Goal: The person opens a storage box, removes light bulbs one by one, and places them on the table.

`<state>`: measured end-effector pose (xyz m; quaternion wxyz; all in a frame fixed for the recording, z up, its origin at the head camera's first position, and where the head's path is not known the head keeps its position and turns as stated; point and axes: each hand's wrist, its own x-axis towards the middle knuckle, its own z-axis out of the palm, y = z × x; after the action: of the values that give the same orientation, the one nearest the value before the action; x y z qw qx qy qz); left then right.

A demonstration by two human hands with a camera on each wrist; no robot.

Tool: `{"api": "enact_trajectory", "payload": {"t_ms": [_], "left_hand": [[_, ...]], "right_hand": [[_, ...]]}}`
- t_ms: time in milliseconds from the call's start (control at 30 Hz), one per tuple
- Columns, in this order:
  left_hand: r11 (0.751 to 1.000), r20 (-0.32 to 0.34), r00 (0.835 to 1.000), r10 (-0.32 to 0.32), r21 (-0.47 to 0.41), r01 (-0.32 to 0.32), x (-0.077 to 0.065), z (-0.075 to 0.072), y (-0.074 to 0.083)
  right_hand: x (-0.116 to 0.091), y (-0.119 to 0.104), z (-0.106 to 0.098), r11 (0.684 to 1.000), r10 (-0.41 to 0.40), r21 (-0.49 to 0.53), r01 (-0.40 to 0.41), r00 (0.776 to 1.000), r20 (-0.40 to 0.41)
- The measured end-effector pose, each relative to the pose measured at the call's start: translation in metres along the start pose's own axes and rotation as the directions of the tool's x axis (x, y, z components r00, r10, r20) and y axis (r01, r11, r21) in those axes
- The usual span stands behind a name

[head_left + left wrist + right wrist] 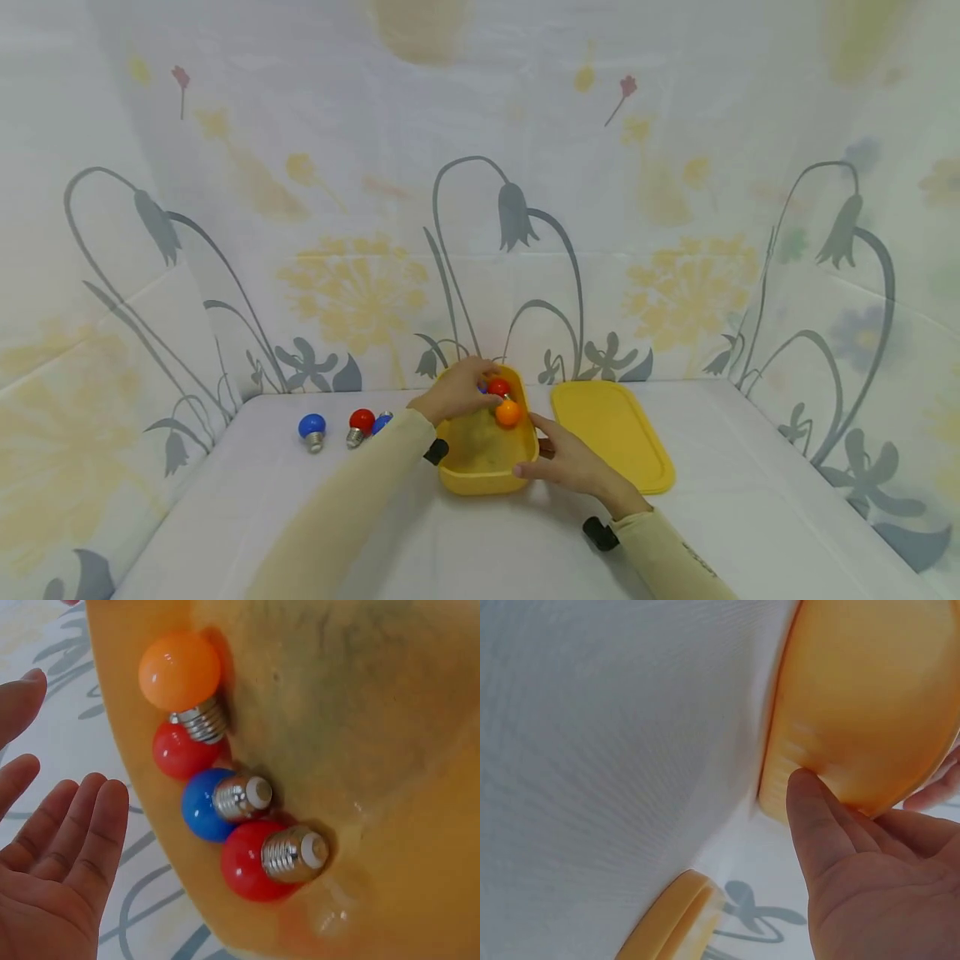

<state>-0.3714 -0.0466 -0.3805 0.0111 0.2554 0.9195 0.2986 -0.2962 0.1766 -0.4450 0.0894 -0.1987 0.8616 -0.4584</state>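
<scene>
A yellow plastic box (487,483) sits on the table with small bulbs in it. Along its wall, the left wrist view shows an orange bulb (180,671), a red bulb (176,754), a blue bulb (201,806) and another red bulb (251,862). My left hand (461,390) is over the box's far left part, its fingers loosely extended and holding nothing. At the box's right side is my right hand (566,458), its nearly straight fingertips touching the outer wall in the right wrist view. The left hand hides part of the contents in the head view.
Left of the box lie a blue bulb (312,430), a red bulb (362,425) and another blue bulb (382,422), partly hidden by the left sleeve. A flat yellow lid (615,433) lies to the right. A flower-printed cloth (480,275) hangs behind the table.
</scene>
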Motion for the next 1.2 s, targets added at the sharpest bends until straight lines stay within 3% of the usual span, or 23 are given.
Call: {"api": "enact_trajectory", "payload": {"t_ms": [167,333,467,567,767,1100,1200], "left_hand": [[1.000,0.028,0.999,0.025,-0.020,-0.024,0.007,0.008,0.001],[0.993,0.044,0.992,0.120,-0.006,-0.120,0.013,0.018,-0.004],[0.988,0.055,0.987,0.151,0.008,-0.152,0.016,0.025,-0.008],[0.993,0.064,0.991,0.117,0.017,-0.119,0.018,0.030,-0.009],[0.999,0.078,0.997,-0.009,0.031,0.007,0.017,0.039,-0.009],[0.994,0.091,0.990,-0.109,0.000,0.109,0.008,0.049,-0.005],[0.993,0.087,0.990,-0.114,-0.003,0.115,0.007,0.051,-0.004]], "right_hand": [[0.000,-0.003,0.000,1.000,-0.005,-0.002,0.005,1.000,0.001],[0.002,-0.004,0.001,1.000,-0.021,-0.004,0.021,1.000,0.006],[0.003,-0.003,0.002,0.999,-0.045,0.002,0.045,0.999,0.014],[0.002,-0.005,0.002,0.998,-0.058,0.008,0.058,0.998,0.021],[-0.001,-0.008,0.001,0.998,-0.059,0.005,0.059,0.998,0.021],[-0.004,-0.007,0.001,0.999,-0.050,-0.005,0.050,0.998,0.023],[-0.005,-0.007,0.000,0.999,-0.046,-0.010,0.046,0.999,0.020]]}}
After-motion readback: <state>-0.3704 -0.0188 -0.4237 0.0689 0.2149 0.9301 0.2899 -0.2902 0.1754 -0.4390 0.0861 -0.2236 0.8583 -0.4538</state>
